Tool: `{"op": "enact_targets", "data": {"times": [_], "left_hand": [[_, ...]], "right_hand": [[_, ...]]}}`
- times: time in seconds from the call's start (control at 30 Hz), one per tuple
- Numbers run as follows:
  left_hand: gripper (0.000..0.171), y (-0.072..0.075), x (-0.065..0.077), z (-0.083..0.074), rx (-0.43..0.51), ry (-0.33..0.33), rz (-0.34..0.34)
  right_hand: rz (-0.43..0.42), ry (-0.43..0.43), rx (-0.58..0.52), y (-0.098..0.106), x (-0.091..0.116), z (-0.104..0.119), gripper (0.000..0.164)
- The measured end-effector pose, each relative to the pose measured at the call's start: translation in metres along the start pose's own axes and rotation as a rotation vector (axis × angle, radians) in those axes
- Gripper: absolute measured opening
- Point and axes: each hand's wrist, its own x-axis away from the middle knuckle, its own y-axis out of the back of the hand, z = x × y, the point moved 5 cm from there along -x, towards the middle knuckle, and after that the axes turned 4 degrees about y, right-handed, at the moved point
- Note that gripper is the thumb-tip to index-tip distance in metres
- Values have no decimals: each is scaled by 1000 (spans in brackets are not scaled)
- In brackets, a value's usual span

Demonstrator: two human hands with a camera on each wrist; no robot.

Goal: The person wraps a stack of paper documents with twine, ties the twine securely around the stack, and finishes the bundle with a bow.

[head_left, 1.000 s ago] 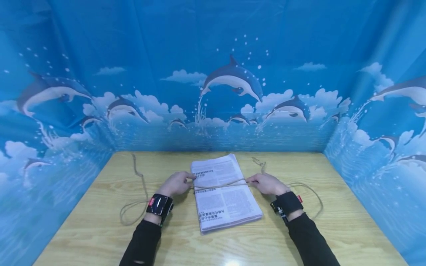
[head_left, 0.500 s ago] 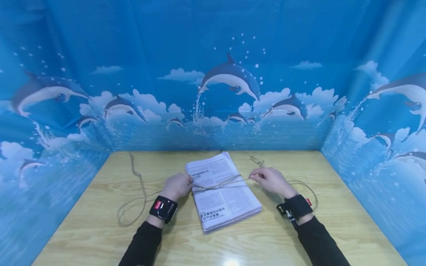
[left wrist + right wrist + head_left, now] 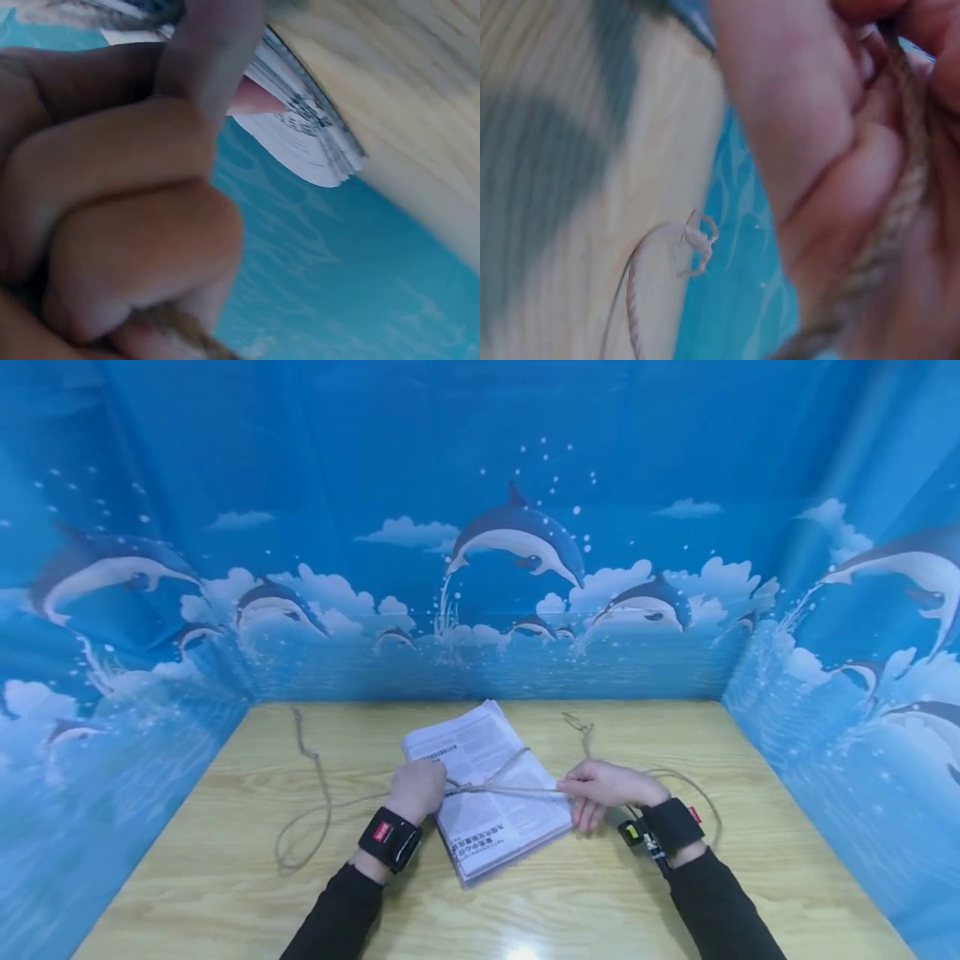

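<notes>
A stack of newspapers lies on the table, turned at an angle, with a tan rope across its top. Two strands of the rope meet near the stack's left side. At that side my left hand grips the rope with curled fingers, and a tail of it leaves the fist in the left wrist view. My right hand pinches the rope at the stack's right edge between thumb and forefinger. In the right wrist view the rope runs across the palm, while the other fingers hang looser.
A loose rope length curls over the wooden table on the left. On the right lies another loop, with a knotted end near the back edge. A blue dolphin-printed curtain encloses the back and sides.
The stack has turned counterclockwise, its far end going left. My left hand has moved right over its edge. My right hand now draws the rope taut, and the strands cross further left.
</notes>
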Motion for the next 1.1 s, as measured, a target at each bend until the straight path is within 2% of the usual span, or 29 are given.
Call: {"op": "enact_targets", "data": {"times": [0.13, 0.2, 0.27, 0.37, 0.43, 0.53, 0.6, 0.73, 0.9, 1.0, 1.1], "left_hand": [[8, 1, -1, 6, 93, 26, -3], [6, 3, -2, 6, 121, 30, -10], [6, 4, -2, 7, 137, 20, -12], [11, 7, -2, 10, 207, -15, 74], [16, 9, -1, 16, 298, -41, 158], [25, 11, -2, 31, 434, -46, 251], [30, 9, -5, 43, 483, -25, 258], [39, 7, -14, 62, 448, 24, 187], [38, 7, -20, 70, 355, 51, 108], [39, 7, -17, 69, 366, 57, 116], [39, 0, -12, 63, 449, 20, 206]], "right_hand": [[-3, -13, -40, 0, -1, 1, 40], [-36, 8, 16, 3, 0, 3, 41], [-89, 52, 138, 8, 1, 7, 40], [-224, 87, 332, 17, 0, 9, 34], [-300, 71, 409, 21, -4, 5, 32], [-388, 27, 429, 26, -10, -3, 29], [-416, 21, 434, 26, -13, -5, 31], [-416, 28, 451, 25, -15, -1, 35], [-412, 38, 481, 23, -19, 3, 41], [-450, 21, 490, 25, -21, 1, 40], [-499, -2, 500, 26, -20, -4, 40]]}}
